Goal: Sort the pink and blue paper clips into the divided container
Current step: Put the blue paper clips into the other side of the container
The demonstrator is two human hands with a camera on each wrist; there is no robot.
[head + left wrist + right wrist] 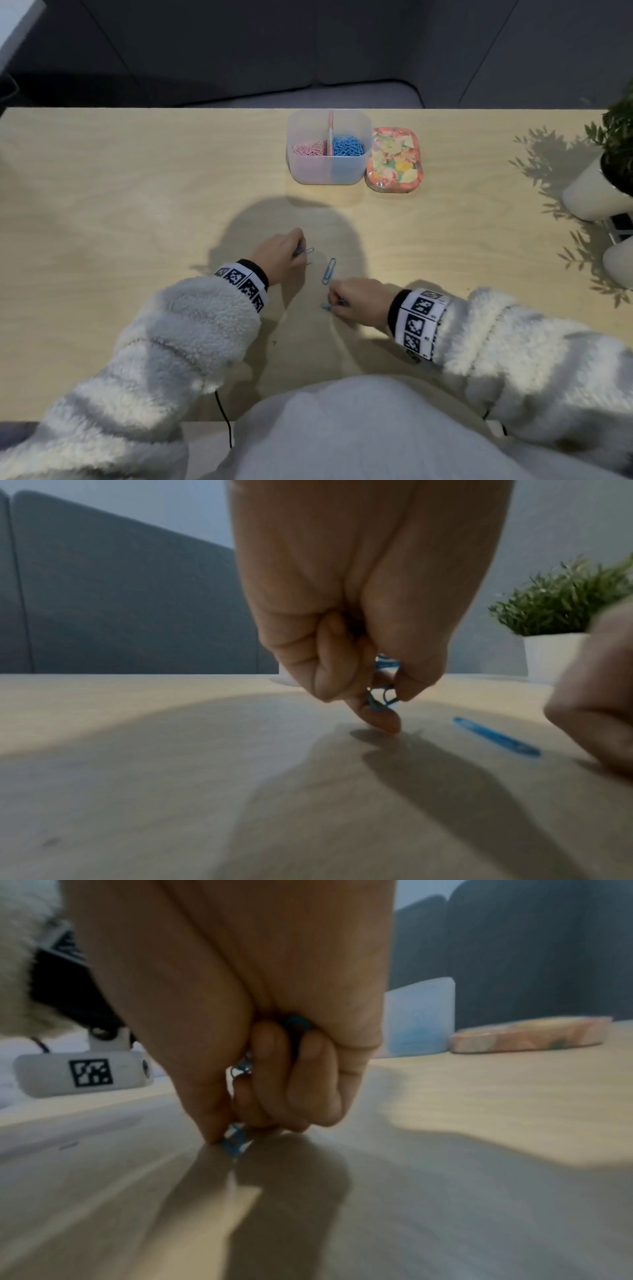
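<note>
We are gathering the last blue clips: our left hand pinches several, our right hand seemingly pinches another. Next, lift the loose clip between them, then reach the far container.

The divided container is a translucent square tub standing upright at the far middle of the table, split by an upright divider. Its left compartment holds a heap of pink clips, its right a heap of blue clips. Nearer, one blue clip lies flat and alone on the wood. Just left of it, a few blue clips are pinched in fingers; just near and right of it, another small blue bunch is pinched against the tabletop.
</note>
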